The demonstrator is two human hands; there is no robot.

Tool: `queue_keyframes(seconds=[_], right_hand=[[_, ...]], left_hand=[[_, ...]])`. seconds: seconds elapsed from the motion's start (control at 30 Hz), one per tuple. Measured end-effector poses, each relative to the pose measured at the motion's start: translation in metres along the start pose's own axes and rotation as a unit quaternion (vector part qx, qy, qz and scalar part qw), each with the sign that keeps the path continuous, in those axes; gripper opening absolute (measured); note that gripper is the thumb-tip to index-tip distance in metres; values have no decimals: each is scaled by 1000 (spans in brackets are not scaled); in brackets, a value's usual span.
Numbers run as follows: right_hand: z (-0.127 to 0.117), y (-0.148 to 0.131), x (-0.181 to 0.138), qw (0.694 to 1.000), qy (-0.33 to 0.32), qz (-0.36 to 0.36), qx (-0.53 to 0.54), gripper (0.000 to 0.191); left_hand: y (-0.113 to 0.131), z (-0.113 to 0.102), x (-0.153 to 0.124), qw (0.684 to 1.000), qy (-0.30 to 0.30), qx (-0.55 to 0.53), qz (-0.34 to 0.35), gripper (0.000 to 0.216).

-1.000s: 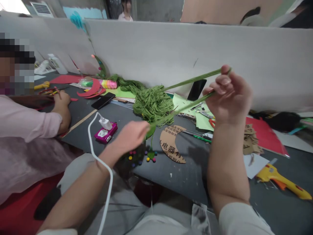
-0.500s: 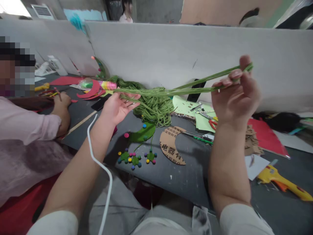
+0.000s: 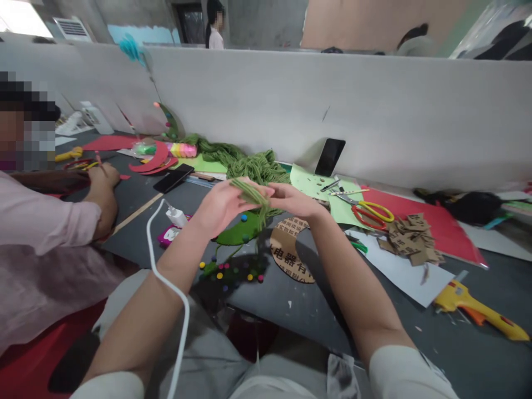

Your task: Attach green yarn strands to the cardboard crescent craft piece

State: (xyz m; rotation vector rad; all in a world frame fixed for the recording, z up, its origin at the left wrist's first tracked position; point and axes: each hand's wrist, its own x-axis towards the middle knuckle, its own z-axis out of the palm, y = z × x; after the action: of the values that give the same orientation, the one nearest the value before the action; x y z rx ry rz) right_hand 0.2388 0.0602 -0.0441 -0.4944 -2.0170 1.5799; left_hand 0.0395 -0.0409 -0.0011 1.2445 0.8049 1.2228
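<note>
My left hand (image 3: 222, 205) is raised over the table with strands of green yarn (image 3: 252, 193) looped across its fingers. Close against it, my right hand (image 3: 295, 199) has its fingertips closed on the same strands at the side of the loop. A loose end hangs below the hands. Behind them lies a big tangled heap of green yarn (image 3: 257, 166). Under the hands is a green crescent (image 3: 233, 234) with coloured pompoms, and small green shapes with pompoms (image 3: 220, 271) lie in shadow nearer me. A cardboard crescent (image 3: 285, 257) with printed characters lies beside them, partly behind my right forearm.
At the right lie scissors (image 3: 374, 213), cardboard scraps (image 3: 411, 238), a red sheet (image 3: 449, 233) and a yellow glue gun (image 3: 477, 307). A phone (image 3: 330, 157) leans on the partition (image 3: 374, 111). A white cable (image 3: 187, 316) crosses my left forearm. A co-worker (image 3: 45, 221) sits at left.
My right hand has come down and left from high on the right, meeting my left hand. The stretched yarn strands are now gathered around my left fingers, which have shifted slightly right and lower.
</note>
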Motion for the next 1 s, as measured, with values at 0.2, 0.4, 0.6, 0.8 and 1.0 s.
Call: queue_keyframes(seconds=[0.2,0.4,0.6,0.8,1.0], right_hand=[[-38,15,-17,964,181,38,192,26],[-47,-10,-25,942,307,14,137,21],[-26,-95,-65,871,394,-287,58,10],[11,-128,-91,852,393,-340,-58,11],[11,-99,-67,941,220,-178,-186,26]], left_hand=[[-23,-1,-19,953,-108,282,-24,26],[-40,37,-38,902,-283,326,14,32],[-50,66,-61,821,-371,418,118,49],[-53,65,-58,864,-328,372,90,43],[-17,69,-70,961,-269,54,-30,44]])
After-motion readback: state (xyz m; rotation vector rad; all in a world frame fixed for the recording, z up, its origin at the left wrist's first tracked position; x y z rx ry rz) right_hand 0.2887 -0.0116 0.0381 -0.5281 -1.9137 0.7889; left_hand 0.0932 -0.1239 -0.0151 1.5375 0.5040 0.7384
